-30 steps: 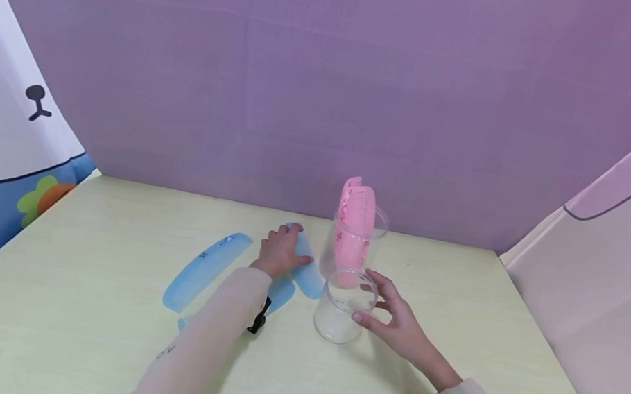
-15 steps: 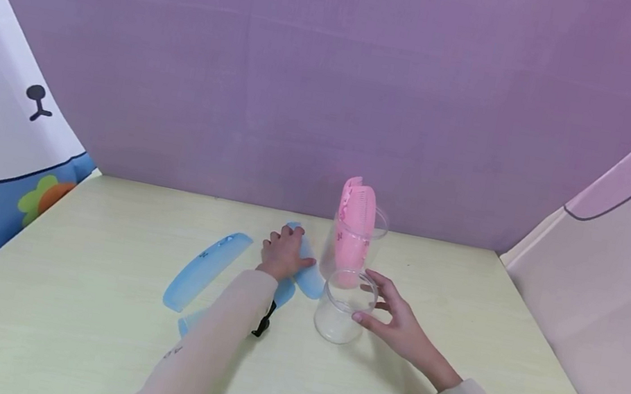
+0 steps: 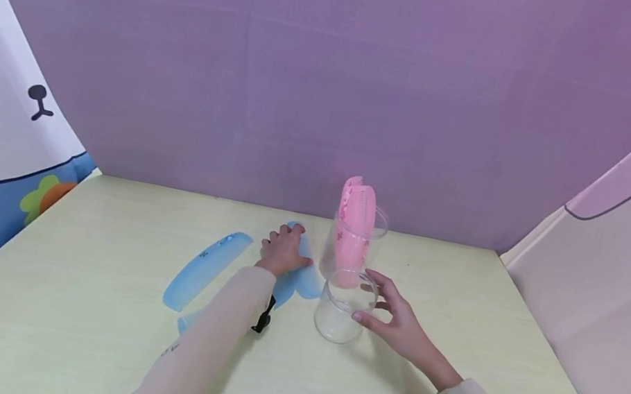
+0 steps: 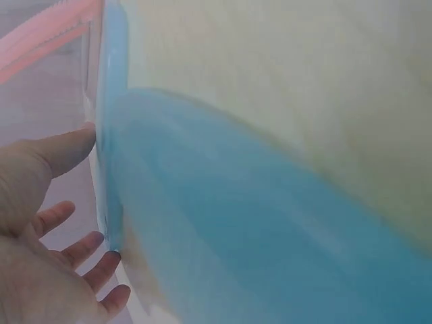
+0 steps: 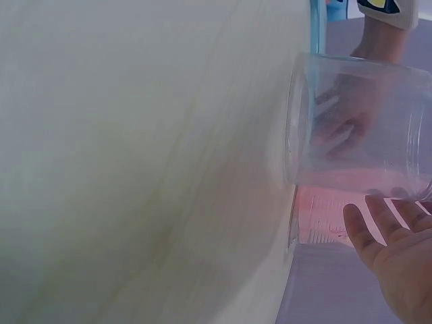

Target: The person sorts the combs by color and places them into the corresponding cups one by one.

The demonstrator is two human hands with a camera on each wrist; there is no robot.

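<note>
My left hand (image 3: 284, 251) lies over a translucent blue comb (image 3: 309, 279), with thumb and fingertips at its edges; in the left wrist view the thumb meets the upright-looking blue comb (image 4: 115, 162). A second blue comb (image 4: 256, 209) runs under the wrist. My right hand (image 3: 395, 314) holds a clear cup (image 3: 339, 321) from its right side, thumb in front and fingers behind; the clear cup (image 5: 364, 128) stands on the table. Just behind is another clear cup (image 3: 380, 226), with pink combs (image 3: 357, 218) upright in it.
A curved blue comb (image 3: 207, 269) lies on the pale wooden table (image 3: 77, 324) to the left. One more blue piece (image 3: 187, 322) shows partly from under the left sleeve. A purple backdrop (image 3: 322, 85) closes off the table's back edge.
My left hand shifts slightly right, then slightly back left, over the blue comb. The two combs beneath it now overlap more closely. My right hand and the cup stay put.
</note>
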